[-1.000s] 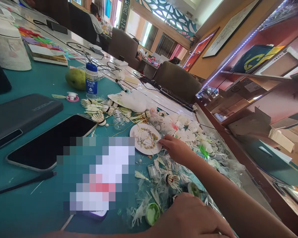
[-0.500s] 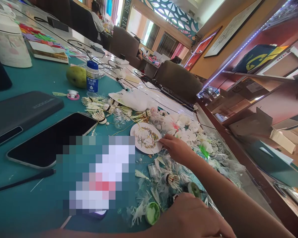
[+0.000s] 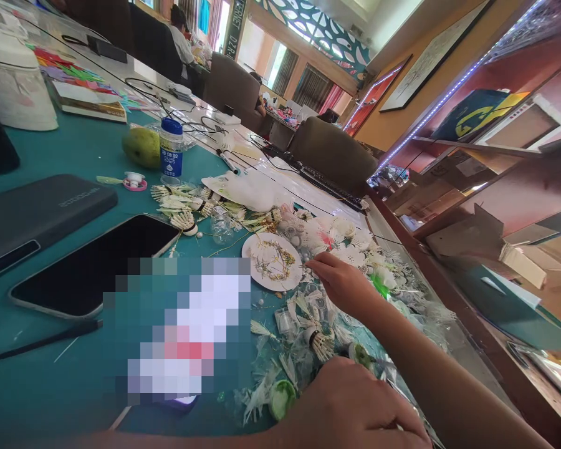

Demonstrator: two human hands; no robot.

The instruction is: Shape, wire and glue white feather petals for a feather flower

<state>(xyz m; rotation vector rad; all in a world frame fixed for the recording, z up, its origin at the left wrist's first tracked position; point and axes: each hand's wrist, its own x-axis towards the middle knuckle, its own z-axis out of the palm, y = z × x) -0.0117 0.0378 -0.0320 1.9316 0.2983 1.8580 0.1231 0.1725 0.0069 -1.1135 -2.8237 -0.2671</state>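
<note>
My right hand (image 3: 341, 284) reaches in from the lower right, thumb and fingers pinched together just off the rim of a small white plate (image 3: 257, 279). Whatever the pinch may hold is too small to make out. On the plate lie thin gold-coloured pieces and tiny beads, partly in a ring. In the lower foreground my left hand (image 3: 350, 405) is closed, its back towards me; its fingertips and anything within them are hidden. Beside it are an open tub of green paste (image 3: 283, 399), shredded white feathers and a shuttlecock (image 3: 321, 344).
Several shuttlecocks and feathers spread behind the plate. A glue bottle (image 3: 171, 153) stands beside a green mango (image 3: 143, 147). To the left lie a dark phone (image 3: 96, 265), a power bank (image 3: 47, 215) and a lit, blurred-out screen (image 3: 191, 337). Cables cross the table; people sit farther back.
My right hand has drawn slightly right, from the plate's edge to just off it. My left hand has shifted a little upward, covering the dark item seen beside it before.
</note>
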